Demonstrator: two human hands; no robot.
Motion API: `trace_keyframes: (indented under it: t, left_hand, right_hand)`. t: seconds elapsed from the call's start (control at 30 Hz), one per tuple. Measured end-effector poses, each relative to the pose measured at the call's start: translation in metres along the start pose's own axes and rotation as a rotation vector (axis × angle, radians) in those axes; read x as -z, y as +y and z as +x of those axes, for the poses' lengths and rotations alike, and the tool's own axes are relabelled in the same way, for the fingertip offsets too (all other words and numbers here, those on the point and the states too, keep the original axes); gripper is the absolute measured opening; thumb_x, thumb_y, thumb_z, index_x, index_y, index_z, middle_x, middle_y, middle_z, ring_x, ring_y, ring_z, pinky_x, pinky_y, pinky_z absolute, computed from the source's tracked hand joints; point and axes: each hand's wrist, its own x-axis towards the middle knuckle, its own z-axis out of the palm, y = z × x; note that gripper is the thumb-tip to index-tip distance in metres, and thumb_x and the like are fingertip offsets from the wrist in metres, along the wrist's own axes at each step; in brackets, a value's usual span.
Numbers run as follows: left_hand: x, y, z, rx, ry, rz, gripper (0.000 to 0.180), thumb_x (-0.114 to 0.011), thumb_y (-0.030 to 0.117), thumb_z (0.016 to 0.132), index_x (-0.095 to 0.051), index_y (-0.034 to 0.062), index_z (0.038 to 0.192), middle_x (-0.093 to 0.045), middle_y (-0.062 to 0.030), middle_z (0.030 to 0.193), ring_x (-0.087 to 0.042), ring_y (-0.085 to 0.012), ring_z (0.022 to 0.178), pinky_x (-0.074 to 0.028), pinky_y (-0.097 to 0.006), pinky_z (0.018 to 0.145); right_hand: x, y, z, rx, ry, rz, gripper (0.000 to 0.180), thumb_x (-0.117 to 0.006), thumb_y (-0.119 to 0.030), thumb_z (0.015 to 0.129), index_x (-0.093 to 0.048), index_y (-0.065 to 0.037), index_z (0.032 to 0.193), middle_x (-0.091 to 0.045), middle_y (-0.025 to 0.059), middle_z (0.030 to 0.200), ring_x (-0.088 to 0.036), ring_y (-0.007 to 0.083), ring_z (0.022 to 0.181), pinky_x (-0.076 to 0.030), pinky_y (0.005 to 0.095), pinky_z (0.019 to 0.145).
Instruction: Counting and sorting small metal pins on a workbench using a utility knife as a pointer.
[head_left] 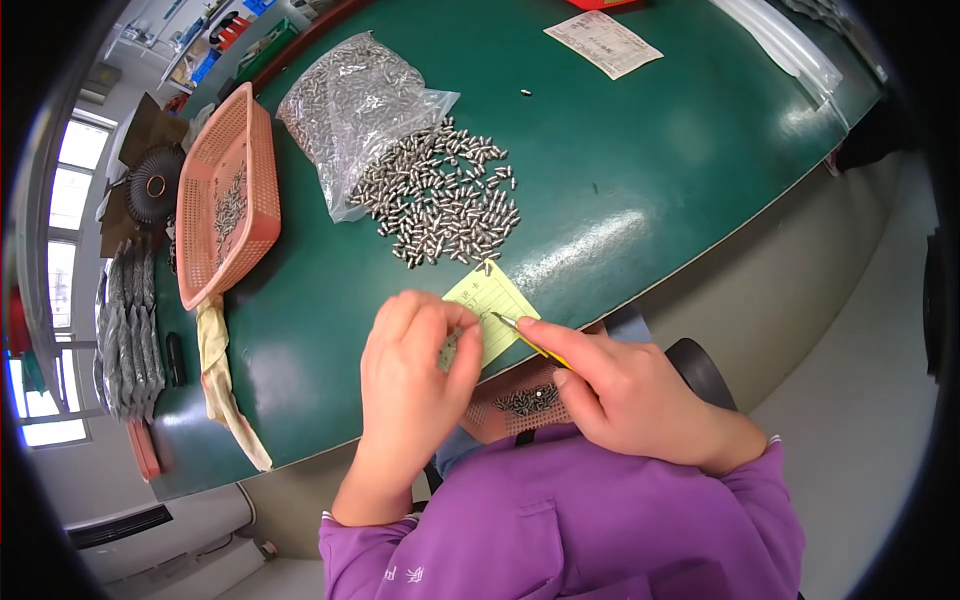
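My right hand (pixel 625 395) grips a slim yellow-and-black tool (pixel 540 350) with a pointed metal tip, aimed left toward my other hand. Opposite it, my left hand (pixel 415 370) is closed, thumb and fingertips drawn together; whatever is in them is too small or hidden to name. Both hands are over a yellow-green paper slip (pixel 500 290) at the table's near edge, and the left fingers cover part of it. Just beyond the slip lies a loose pile of small bullet-shaped metal parts (pixel 450 205). Below the hands, a pink basket (pixel 490 420) holds more small metal pieces.
A clear plastic bag (pixel 345 100) full of metal parts lies behind the pile on the green table (pixel 640 190). To its left stands a pink basket (pixel 262 190), with a cloth strip (pixel 215 360) below. Several packed bags (pixel 135 320) line the left side; a paper sheet (pixel 605 45) lies far back.
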Motion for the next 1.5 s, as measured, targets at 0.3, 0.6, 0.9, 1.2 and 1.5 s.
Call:
trace_keyframes:
  t: [0.3,0.6,0.9,1.2,1.5]
  left_hand:
    - [-0.011,-0.007,-0.016,0.017,-0.005,-0.073,0.015,-0.073,-0.005,0.077,-0.061,0.0020,0.083,-0.060,-0.0084,0.080,-0.060,-0.0243,0.074,-0.050,-0.035,0.065]
    - [-0.010,-0.006,-0.015,0.050,-0.020,-0.088,0.015,-0.073,-0.003,0.076,-0.061,0.0038,0.081,-0.060,-0.0086,0.081,-0.060,-0.0281,0.077,-0.049,-0.038,0.067]
    - [-0.008,-0.004,-0.013,0.054,-0.044,-0.088,0.015,-0.074,0.000,0.077,-0.060,0.0054,0.081,-0.060,-0.0088,0.083,-0.060,-0.0314,0.080,-0.049,-0.042,0.070]
    - [0.017,0.014,-0.018,0.006,-0.311,-0.228,0.016,-0.075,0.002,0.080,-0.068,0.0049,0.094,-0.065,-0.0094,0.093,-0.063,-0.0312,0.088,-0.051,-0.042,0.077]
    - [-0.020,-0.005,0.020,0.059,0.077,0.132,0.021,-0.072,-0.002,0.084,-0.066,0.0007,0.104,-0.063,-0.0108,0.094,-0.064,-0.0236,0.080,-0.053,-0.035,0.073]
  right_hand:
    - [-0.001,-0.012,0.000,0.026,-0.062,-0.086,0.056,-0.062,0.000,0.085,-0.058,-0.008,0.140,-0.069,0.0106,0.085,-0.068,0.0279,0.070,-0.058,0.0387,0.060]
    - [-0.001,-0.010,-0.001,0.030,-0.093,-0.082,0.060,-0.064,0.002,0.083,-0.057,-0.007,0.142,-0.068,0.0095,0.087,-0.067,0.0261,0.069,-0.057,0.0373,0.060]
    - [0.008,-0.016,0.007,0.053,-0.195,-0.203,0.059,-0.064,0.002,0.081,-0.058,-0.006,0.139,-0.068,0.0110,0.093,-0.067,0.0252,0.070,-0.056,0.0370,0.059]
    - [0.010,-0.001,-0.004,-0.022,0.014,0.137,0.054,-0.061,-0.002,0.088,-0.056,-0.009,0.142,-0.072,0.0109,0.099,-0.070,0.0307,0.078,-0.058,0.0396,0.068]
    - [0.012,0.012,-0.006,0.034,0.058,0.112,0.054,-0.061,-0.001,0.089,-0.055,-0.007,0.142,-0.072,0.0132,0.102,-0.070,0.0291,0.076,-0.058,0.0385,0.064]
